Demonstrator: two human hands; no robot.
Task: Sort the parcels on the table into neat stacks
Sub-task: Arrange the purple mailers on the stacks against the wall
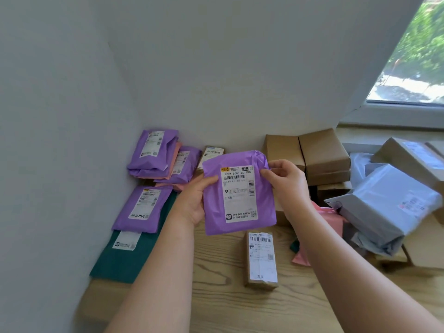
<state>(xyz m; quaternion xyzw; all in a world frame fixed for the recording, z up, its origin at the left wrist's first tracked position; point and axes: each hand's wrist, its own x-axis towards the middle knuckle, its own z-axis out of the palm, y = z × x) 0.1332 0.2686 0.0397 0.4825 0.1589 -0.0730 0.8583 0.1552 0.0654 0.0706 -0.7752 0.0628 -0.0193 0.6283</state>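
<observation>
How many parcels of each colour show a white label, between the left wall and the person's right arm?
Purple bags: 4, one held by the left hand and the right hand
Dark green bag: 1
Brown boxes: 2
Total: 7

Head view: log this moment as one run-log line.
held: purple parcel, label up, above table | left hand: grips left edge | right hand: pinches upper right edge | next: likely purple stack

One purple parcel (pixel 240 195) held upright midair (label facing camera); other purple parcels (pixel 151 152) stacked at left.
</observation>
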